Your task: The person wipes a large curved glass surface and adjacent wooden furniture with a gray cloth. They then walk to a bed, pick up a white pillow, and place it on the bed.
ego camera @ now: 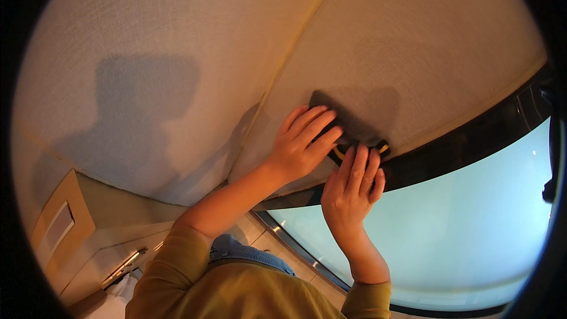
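My left hand (305, 144) lies against a pale textured wall covering (421, 66), its fingers bent over a dark grey patch (354, 126). Whether that patch is a shadow or a thin sheet is unclear. Just below and to the right, my right hand (354, 181) grips a small black-and-yellow tool (383, 146) against the wall. Most of the tool is hidden behind the fingers, so its exact kind does not show. Both hands are close together, right above a glossy black border (460, 148).
A large glowing pale-blue panel (443, 230) fills the right side below the border. A seam (283, 62) runs diagonally across the wall. At lower left are a tan frame (64, 212) and a cabinet-like surface with a metal handle (124, 266). Floor tiles (266, 243) show below.
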